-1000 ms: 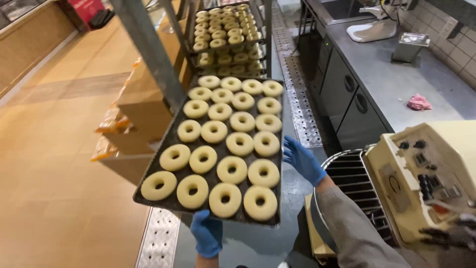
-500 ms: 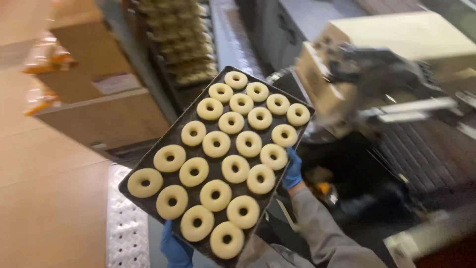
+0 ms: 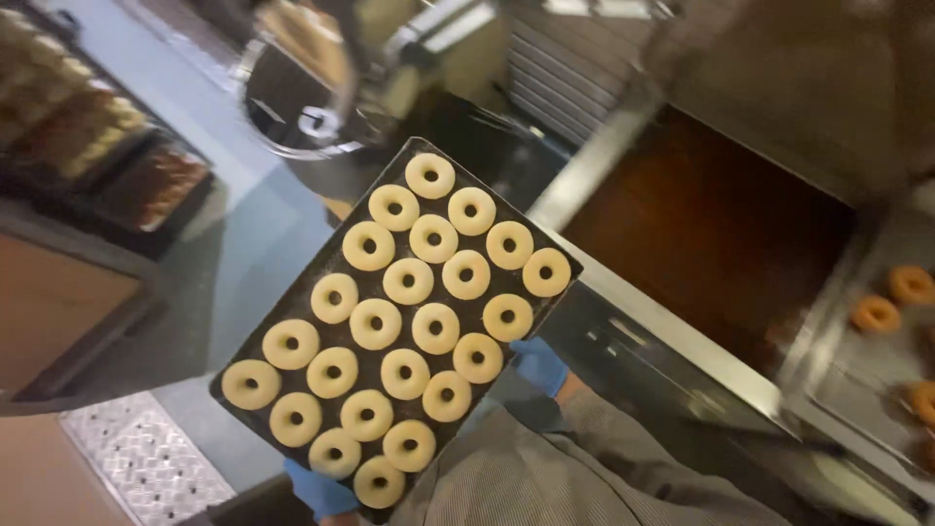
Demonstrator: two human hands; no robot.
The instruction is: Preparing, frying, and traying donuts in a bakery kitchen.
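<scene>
A dark baking tray (image 3: 558, 247) carries several pale raw dough rings (image 3: 407, 281) in rows and tilts diagonally across the middle of the view. My right hand (image 3: 539, 363), in a blue glove, grips the tray's right long edge from below. My left hand (image 3: 319, 490), also blue-gloved, holds the near short end at the bottom of the picture. My grey striped sleeve (image 3: 545, 468) runs under the tray.
A steel fryer with dark oil (image 3: 711, 234) lies to the right, with browned rings (image 3: 877, 314) on a rack beside it. A round mixer bowl (image 3: 292, 97) stands behind the tray. A rack of trays (image 3: 78, 127) is at left, metal tread plate (image 3: 146, 458) below.
I have turned right with the tray: the racks and boxes slid to the left, and the fryer with browned rings came into view. Both hands keep their hold on the tray.
</scene>
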